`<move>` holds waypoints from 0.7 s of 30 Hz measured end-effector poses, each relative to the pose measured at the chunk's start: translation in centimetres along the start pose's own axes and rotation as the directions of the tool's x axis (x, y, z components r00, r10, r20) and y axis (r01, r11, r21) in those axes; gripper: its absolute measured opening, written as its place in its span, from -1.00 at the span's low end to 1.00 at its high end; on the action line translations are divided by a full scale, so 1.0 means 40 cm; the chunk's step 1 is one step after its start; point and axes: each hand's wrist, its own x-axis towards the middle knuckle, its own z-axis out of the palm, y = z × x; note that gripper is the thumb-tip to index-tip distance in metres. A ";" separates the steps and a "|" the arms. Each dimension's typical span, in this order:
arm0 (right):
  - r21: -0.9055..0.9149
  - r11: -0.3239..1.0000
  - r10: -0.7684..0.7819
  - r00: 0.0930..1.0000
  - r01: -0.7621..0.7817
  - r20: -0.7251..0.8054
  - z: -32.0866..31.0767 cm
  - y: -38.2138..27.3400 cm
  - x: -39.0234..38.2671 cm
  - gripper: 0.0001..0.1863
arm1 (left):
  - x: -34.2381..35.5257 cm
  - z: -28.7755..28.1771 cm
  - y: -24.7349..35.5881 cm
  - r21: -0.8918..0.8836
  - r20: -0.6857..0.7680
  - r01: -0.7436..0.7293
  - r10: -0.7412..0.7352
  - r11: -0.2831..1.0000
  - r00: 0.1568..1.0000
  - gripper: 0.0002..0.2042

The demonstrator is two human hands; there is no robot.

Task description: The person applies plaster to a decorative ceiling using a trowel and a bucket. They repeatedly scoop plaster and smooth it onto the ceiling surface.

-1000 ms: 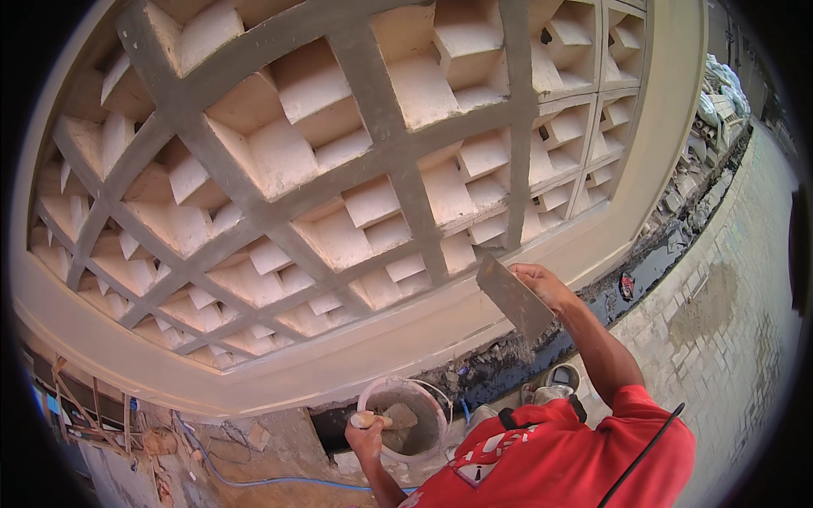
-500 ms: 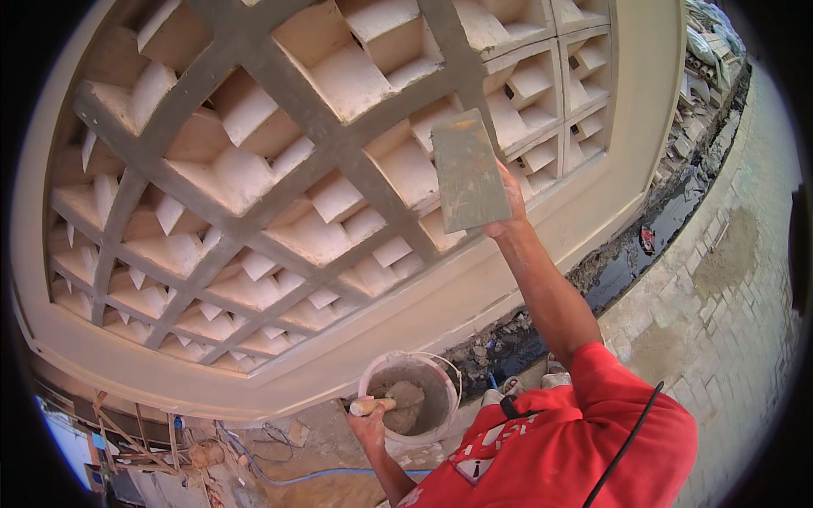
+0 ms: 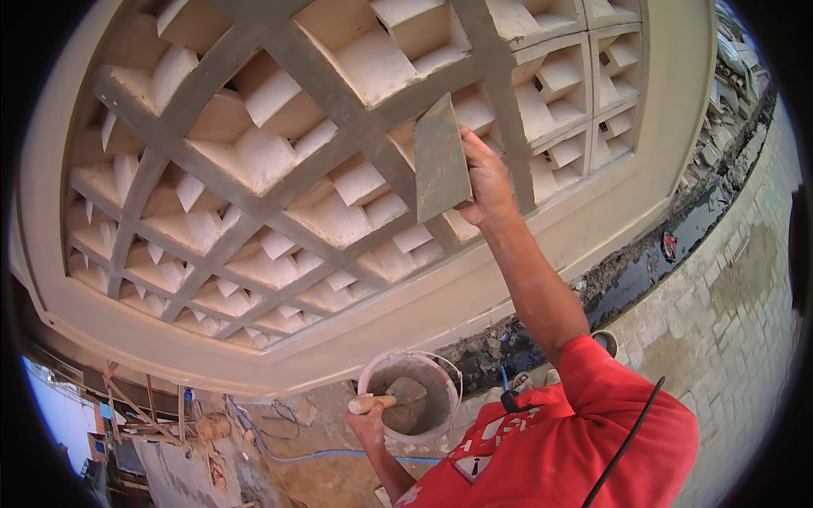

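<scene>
My right hand (image 3: 489, 175) is raised at the breeze-block wall (image 3: 356, 135), closed on a flat rectangular plastering float (image 3: 443, 165). The float's grey, mortar-smeared face is turned left at a slant, close to the grey bands between the blocks; whether it touches them I cannot tell. Low down, my left hand (image 3: 367, 425) grips the wooden handle (image 3: 373, 404) of a trowel. Its blade (image 3: 406, 390) is inside a pale bucket (image 3: 440, 431) with grey mortar (image 3: 403, 418) in the bottom.
A smooth beige frame (image 3: 542, 245) borders the blocks. Below it runs a ditch of dark water (image 3: 622, 288), with rubble (image 3: 720, 127) farther along. Paving (image 3: 694, 330) lies to the right. A blue hose (image 3: 330, 453) crosses the ground near the bucket, and timber (image 3: 135, 406) stands at lower left.
My right hand has turned the float from facing me to a steeper slant and shifted it slightly left. The trowel blade has tilted in the bucket, and the whole view has swung a little.
</scene>
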 end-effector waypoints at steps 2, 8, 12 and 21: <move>-0.024 1.000 -0.012 1.000 0.012 -0.024 0.027 0.010 0.000 -0.64 | -0.002 -0.004 -0.004 0.019 0.002 0.002 -0.002 1.000 1.000 -0.74; -0.017 1.000 -0.024 0.999 0.024 -0.045 0.062 0.030 -0.009 -0.62 | -0.007 0.000 -0.003 0.009 -0.028 0.061 -0.061 0.998 0.998 -0.70; 0.010 1.000 -0.007 0.999 0.007 -0.031 0.062 0.046 -0.010 -0.65 | -0.001 0.011 -0.005 0.008 0.004 0.056 -0.057 0.998 0.998 -0.71; -0.127 0.990 -0.070 0.997 0.068 -0.014 0.003 -0.014 -0.063 -0.64 | 0.004 0.052 0.017 -0.028 -0.024 0.012 -0.013 1.000 1.000 -0.72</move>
